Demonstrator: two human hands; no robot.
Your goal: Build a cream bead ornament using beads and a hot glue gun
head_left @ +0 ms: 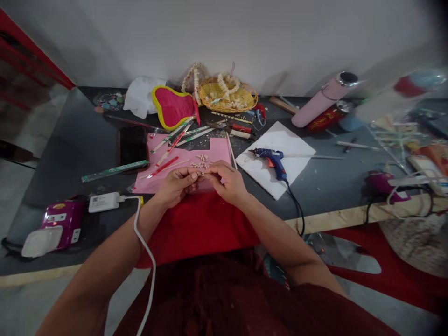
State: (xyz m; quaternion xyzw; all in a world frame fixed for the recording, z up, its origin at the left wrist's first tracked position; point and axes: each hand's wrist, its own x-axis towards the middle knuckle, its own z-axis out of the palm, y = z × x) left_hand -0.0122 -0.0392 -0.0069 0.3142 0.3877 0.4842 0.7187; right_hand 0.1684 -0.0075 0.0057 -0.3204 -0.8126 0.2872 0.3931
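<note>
My left hand (pixel 179 185) and my right hand (pixel 226 182) meet over the near edge of pink paper (pixel 220 148). Fingertips of both are pinched around a tiny pale piece (pixel 200 173), too small to name. Just beyond them lies a small pile of pale pieces (pixel 200 161). Left of the pile are a red stick (pixel 167 165) and wrapped chopsticks (pixel 173 145). A blue glue gun (pixel 275 161) rests on a white board (pixel 292 140) to the right of my hands.
A dark phone (pixel 133 147), a purple power socket (pixel 68 224) and a white cable (pixel 149 252) are on the left. A wicker basket (pixel 210 95) and pliers (pixel 238 128) lie behind; a pink flask (pixel 324 100) and red can (pixel 329 116) are at right.
</note>
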